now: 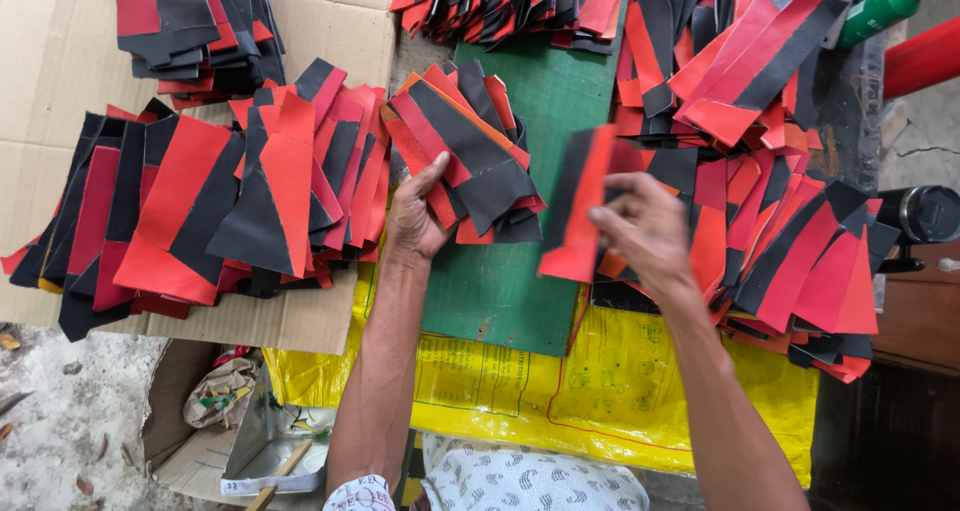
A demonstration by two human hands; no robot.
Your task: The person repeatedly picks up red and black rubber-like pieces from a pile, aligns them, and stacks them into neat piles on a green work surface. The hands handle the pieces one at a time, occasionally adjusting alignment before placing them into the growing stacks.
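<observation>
Right hand (645, 233) pinched one red-and-black piece (578, 206) upright over the green board (500, 291) (apparently to look it over). Left hand (415, 216), fingers curled, steadied the small stack (465, 156) at centre; larger piles lay left and right.

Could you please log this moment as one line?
left hand: rests on small red-and-black piece stack | right hand: holds one red-and-black piece | green board

One camera only, worn on my head. It looks almost straight down over my forearms onto the green board (540, 271), close in. My knees sit at the bottom edge; the cardboard (40, 91) runs off the left.
</observation>
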